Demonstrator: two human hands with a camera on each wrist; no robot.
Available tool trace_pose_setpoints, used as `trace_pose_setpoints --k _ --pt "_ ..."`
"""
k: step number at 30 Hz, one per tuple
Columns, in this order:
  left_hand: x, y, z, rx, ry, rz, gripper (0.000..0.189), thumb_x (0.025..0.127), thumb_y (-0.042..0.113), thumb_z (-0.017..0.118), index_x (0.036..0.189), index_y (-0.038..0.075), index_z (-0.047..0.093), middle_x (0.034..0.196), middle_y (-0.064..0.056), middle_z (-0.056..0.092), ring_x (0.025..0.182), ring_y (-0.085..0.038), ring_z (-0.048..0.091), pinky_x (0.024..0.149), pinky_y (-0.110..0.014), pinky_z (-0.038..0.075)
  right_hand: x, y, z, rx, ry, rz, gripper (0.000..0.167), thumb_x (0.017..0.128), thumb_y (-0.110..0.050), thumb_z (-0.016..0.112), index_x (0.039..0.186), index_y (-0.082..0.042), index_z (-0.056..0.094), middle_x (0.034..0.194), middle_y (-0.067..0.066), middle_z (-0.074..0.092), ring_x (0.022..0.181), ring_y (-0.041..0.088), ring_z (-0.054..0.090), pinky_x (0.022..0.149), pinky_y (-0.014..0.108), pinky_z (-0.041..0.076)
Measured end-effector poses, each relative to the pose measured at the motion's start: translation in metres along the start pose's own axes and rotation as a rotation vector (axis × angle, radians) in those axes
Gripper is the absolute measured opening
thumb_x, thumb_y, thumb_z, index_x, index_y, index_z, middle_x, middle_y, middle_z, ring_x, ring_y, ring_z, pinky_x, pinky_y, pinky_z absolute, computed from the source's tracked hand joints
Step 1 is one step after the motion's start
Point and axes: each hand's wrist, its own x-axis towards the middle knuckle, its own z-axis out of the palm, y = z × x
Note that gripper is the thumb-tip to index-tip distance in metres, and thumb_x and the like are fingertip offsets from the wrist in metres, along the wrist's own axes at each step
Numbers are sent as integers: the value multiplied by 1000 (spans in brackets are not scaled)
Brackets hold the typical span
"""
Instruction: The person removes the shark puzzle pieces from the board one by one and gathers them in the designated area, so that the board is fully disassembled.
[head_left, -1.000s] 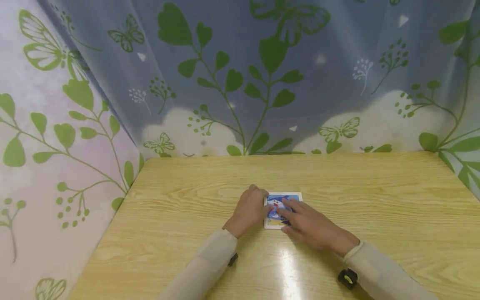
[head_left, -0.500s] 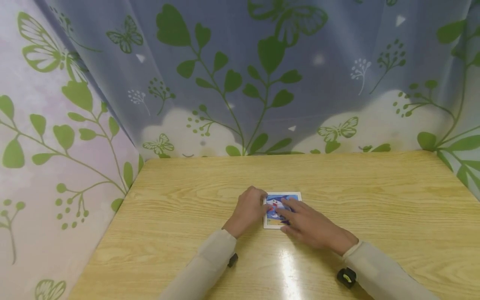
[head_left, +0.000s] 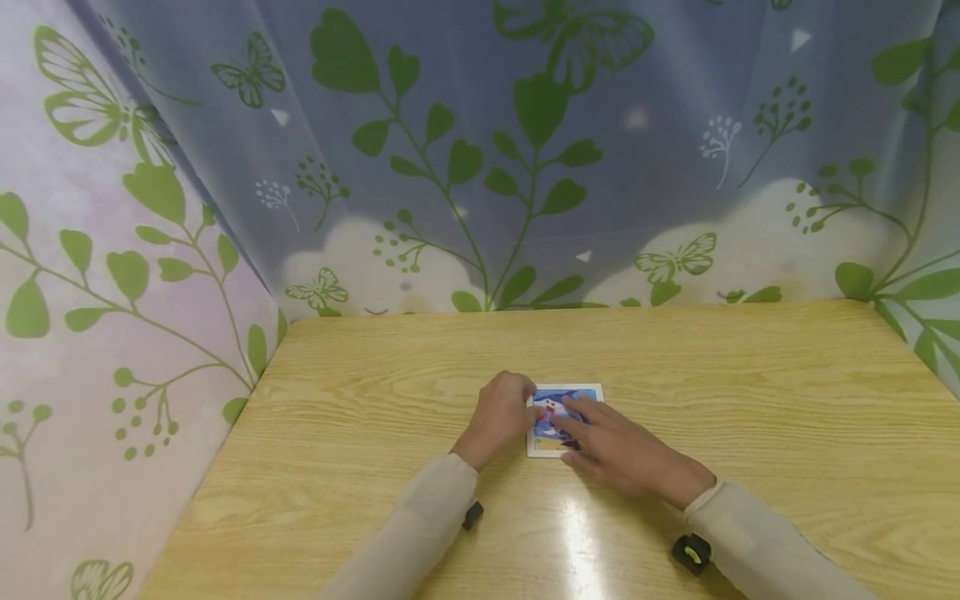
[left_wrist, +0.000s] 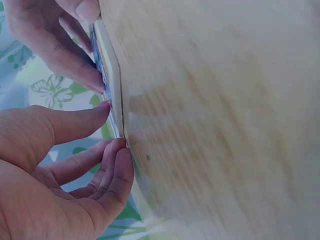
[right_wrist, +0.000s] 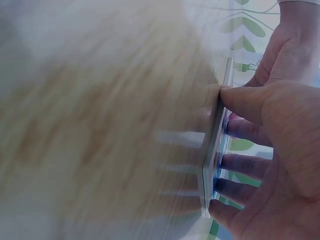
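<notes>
A small square picture board [head_left: 551,443] with a white border and a blue cartoon sea scene lies flat on the table in the head view. My left hand [head_left: 498,419] is at its left side, the thumb over the picture and the other fingers curled against the edge. From the right, my right hand [head_left: 633,454] lays spread, fairly straight fingers across the picture, its thumb at the near edge. The left wrist view shows the board's thin pale edge [left_wrist: 116,82] between both hands. Part of the picture is hidden under the right fingers.
The wood-grain table [head_left: 360,392] extends around the board on all sides. A curtain [head_left: 450,167] with green leaves and butterflies hangs behind its far edge, and similar cloth [head_left: 97,275] covers the left side. Both sleeves carry black wrist devices [head_left: 692,553].
Both hands keep their places on the board, and the board stays put. Only the left forearm has shifted very slightly to the right.
</notes>
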Motion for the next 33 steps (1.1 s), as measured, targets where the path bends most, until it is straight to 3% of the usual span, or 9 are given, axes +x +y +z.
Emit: trace_pose_setpoints --k 6,11,14,17,21,25,30,33 --pt "3 3 2 -71 -13 -64 18 84 9 82 99 0 76 91 -6 71 86 -19 64 79 -34 54 1 0 0 -1 -3 -9 48 100 -21 64 140 5 55 147 33 43 135 50 42 110 59 37" --pt "0 3 0 -32 21 -32 20 82 7 83 99 -1 75 91 -7 71 87 -22 65 81 -36 54 2 0 1 3 -1 -9 48 100 -21 65 140 3 55 147 32 44 135 50 42 110 59 37" --pt "-1 2 -1 -1 27 -19 15 82 8 83 82 0 71 74 -2 60 72 -17 56 68 -30 48 2 0 0 4 -6 4 48 100 -21 66 140 3 55 147 32 43 136 50 42 110 59 37" --pt "-1 2 -1 12 27 -4 29 82 9 83 67 4 59 61 3 43 61 -13 42 56 -26 35 1 0 0 2 -7 12 48 99 -21 66 140 3 55 147 32 43 136 50 42 110 59 37" --pt "-2 3 0 -1 19 12 36 82 8 82 61 5 53 56 5 35 57 -11 35 53 -24 29 0 -1 0 -5 -5 17 48 99 -21 66 140 3 55 147 32 44 135 50 42 110 59 37" --pt "-2 3 0 -22 2 6 51 83 7 81 56 11 38 54 6 28 53 -10 29 50 -23 25 1 -1 0 -4 -6 11 49 100 -22 65 141 3 54 147 33 43 135 51 42 109 59 38" --pt "-1 5 1 -79 -25 -29 52 83 7 82 56 13 39 53 6 31 50 -9 31 47 -22 27 1 -1 1 -1 -13 15 51 101 -23 64 143 4 52 149 32 41 137 50 40 110 59 36" --pt "1 5 1 -104 -23 -58 39 82 5 82 61 7 50 58 4 39 57 -11 41 55 -24 38 1 -1 0 -3 -14 16 51 101 -23 64 142 4 52 149 32 41 137 50 40 111 59 36"
